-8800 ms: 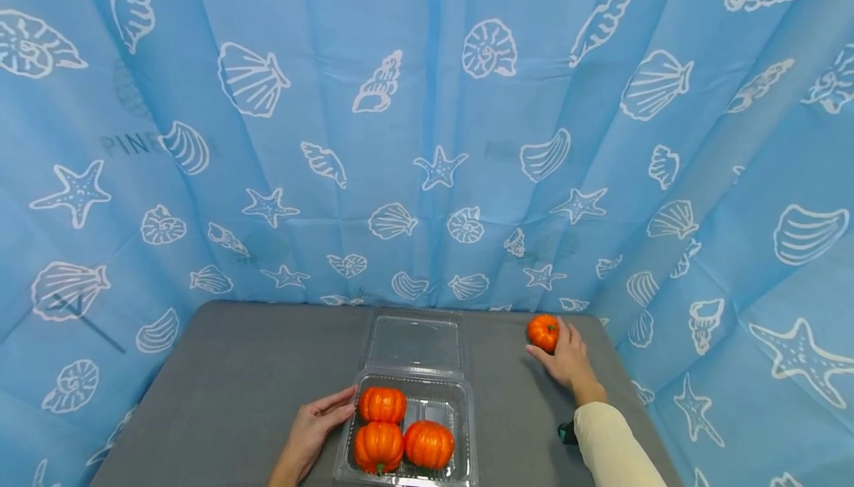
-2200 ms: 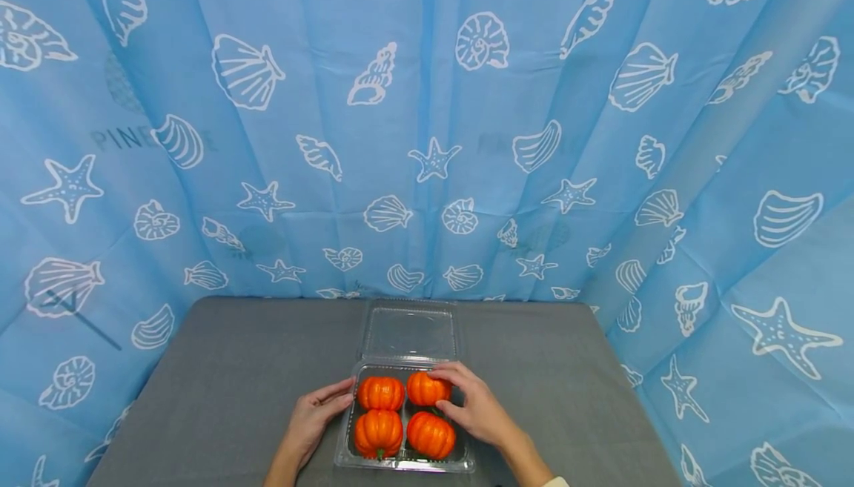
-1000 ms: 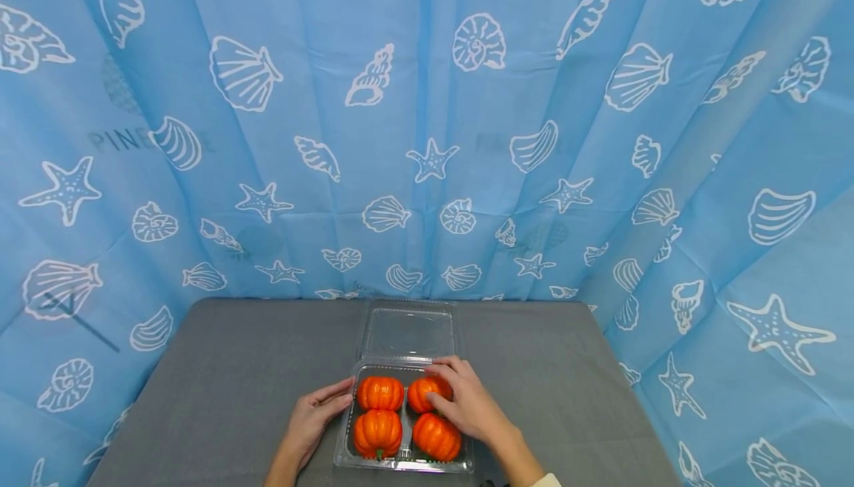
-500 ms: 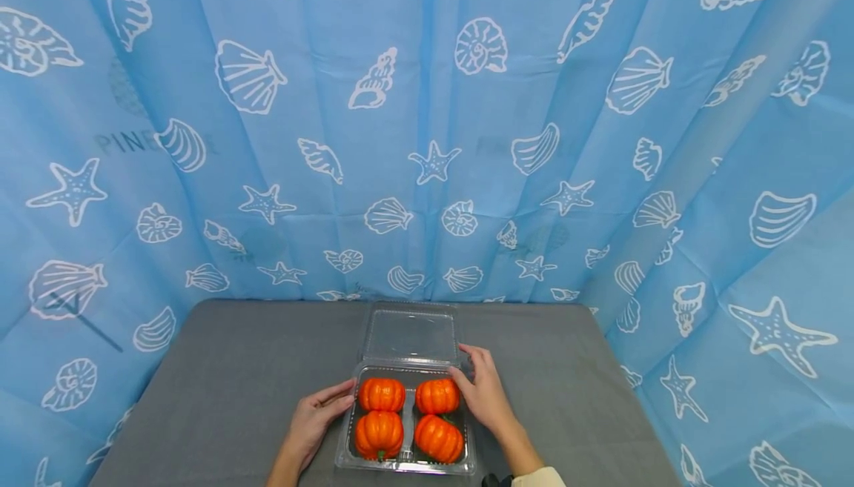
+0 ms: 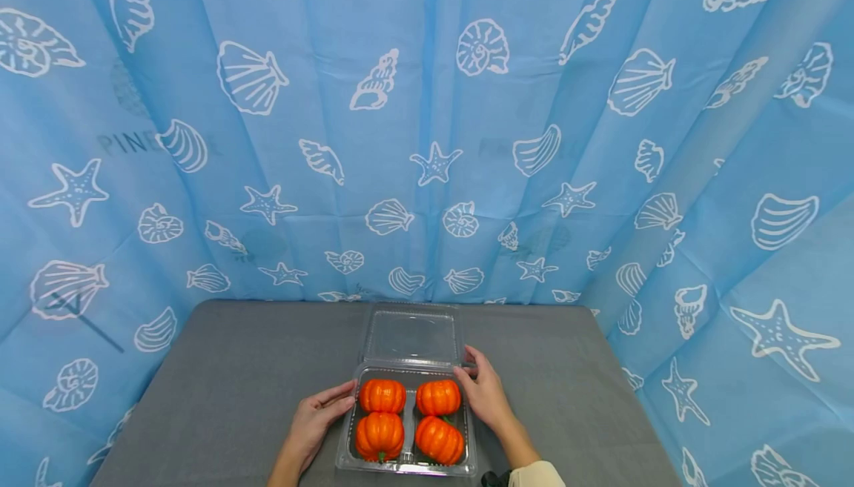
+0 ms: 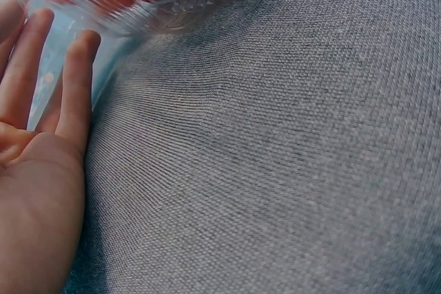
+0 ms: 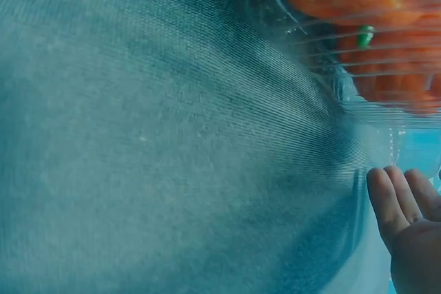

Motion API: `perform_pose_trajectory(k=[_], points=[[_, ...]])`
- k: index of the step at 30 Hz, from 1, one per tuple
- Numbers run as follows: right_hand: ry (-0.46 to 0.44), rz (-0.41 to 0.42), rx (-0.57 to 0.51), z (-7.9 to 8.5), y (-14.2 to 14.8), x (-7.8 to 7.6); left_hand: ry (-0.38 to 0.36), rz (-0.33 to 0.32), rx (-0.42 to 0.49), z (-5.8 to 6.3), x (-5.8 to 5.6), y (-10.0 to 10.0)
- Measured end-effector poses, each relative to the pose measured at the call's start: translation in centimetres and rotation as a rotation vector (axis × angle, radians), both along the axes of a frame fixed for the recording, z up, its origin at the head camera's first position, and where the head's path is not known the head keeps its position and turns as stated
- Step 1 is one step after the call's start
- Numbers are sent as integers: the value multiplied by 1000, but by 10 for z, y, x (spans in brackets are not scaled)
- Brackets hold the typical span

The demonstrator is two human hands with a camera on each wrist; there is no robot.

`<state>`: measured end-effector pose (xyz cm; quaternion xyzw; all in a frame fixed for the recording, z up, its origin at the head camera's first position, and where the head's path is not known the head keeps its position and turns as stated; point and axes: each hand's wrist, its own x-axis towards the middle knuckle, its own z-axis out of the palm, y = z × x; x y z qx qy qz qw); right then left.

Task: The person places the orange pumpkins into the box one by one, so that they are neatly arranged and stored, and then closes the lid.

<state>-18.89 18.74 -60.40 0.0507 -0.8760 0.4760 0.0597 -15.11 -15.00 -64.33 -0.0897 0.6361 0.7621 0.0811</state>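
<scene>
A clear plastic clamshell container (image 5: pixel 472 442) stands on the table with its lid (image 5: pixel 412 335) folded back behind it. In it sit several small orange pumpkins, two on each side of a central ridge; the back right pumpkin (image 5: pixel 438 397) and front right pumpkin (image 5: pixel 439 440) show a gap from the left pair. My left hand (image 5: pixel 312 420) rests at the container's left rim, fingers extended; the left wrist view shows straight fingertips (image 6: pixel 84 45) by the clear wall. At the back right corner, my right hand (image 5: pixel 485 392) has its thumb at the rim and fingers beside the hinge, holding no pumpkin.
A grey cloth covers the table (image 5: pixel 253 368). A blue curtain (image 5: pixel 427 138) printed with white shells and starfish hangs along the back and both sides. A dark object (image 5: pixel 495 479) shows by the right sleeve.
The right hand gripped a pumpkin at the table's back right, set it into the container's back right place, let go and moved to the right rim. The left hand stayed at the left rim.
</scene>
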Motion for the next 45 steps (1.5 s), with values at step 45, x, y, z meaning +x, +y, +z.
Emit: perform_pose_trajectory(k=[45], points=[[-151,45,-294,8,-5,-17,32,-2,-34,1,2,-1]])
